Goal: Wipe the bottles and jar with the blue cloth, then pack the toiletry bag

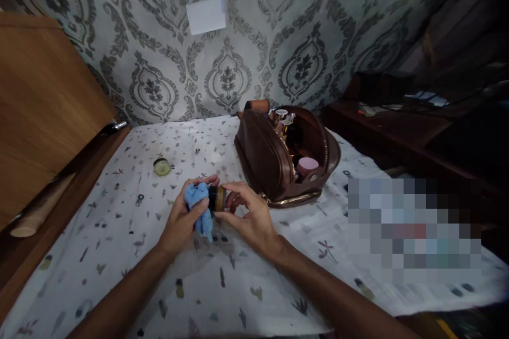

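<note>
Both hands meet over the middle of the bed, closed on one small thing between them: the right hand (248, 217) pinches a little dark jar (218, 198) by its end, thumb below and fingers curled over the top, while the left hand (183, 220) wraps a crumpled blue cloth (199, 206) against the jar's other side, fingers folded tight around the cloth with the thumb pressing it in. The jar is short and round, dark brown to black with an amber-gold band, lying on its side in the grip and held just above the sheet (222, 286), which is white and printed with small flamingos, pineapples and leaves. The cloth is soft and bunched, a tail of it hanging below the left palm. Just beyond the hands to the right stands a brown leather toiletry bag (266, 161), unzipped, with bottles and a pink-capped pot showing inside. Off to the left on the sheet lies a small pale-green round tin (162, 167), well apart from the hands.
</note>
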Available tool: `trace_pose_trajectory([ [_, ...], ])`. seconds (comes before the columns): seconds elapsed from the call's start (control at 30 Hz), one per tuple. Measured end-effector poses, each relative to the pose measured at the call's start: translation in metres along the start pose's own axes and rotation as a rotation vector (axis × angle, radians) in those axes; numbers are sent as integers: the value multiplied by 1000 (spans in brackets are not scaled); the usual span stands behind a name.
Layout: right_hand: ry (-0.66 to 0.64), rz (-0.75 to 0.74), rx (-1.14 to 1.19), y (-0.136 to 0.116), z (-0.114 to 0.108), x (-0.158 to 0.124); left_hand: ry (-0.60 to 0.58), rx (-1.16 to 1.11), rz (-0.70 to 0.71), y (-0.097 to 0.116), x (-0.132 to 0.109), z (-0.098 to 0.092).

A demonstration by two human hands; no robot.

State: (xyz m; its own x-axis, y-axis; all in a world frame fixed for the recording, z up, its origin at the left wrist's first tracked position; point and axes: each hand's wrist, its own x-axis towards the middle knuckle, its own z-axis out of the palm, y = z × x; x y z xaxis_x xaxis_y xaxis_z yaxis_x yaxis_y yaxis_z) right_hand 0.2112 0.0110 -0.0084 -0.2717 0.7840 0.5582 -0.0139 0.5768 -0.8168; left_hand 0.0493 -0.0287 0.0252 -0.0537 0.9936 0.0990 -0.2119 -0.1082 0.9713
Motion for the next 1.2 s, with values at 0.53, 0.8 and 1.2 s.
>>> trace_pose_trajectory([
  [0.53,-190,22,-84,4,-7,-1,2,91,-109,-4,-2,-9],
  [0.8,-121,317,128,-2,-4,2,-177,239,64,-7,4,-20],
  [1.2,-130,720,688,-3,1,6,-201,630,489,-12,4,-22],
])
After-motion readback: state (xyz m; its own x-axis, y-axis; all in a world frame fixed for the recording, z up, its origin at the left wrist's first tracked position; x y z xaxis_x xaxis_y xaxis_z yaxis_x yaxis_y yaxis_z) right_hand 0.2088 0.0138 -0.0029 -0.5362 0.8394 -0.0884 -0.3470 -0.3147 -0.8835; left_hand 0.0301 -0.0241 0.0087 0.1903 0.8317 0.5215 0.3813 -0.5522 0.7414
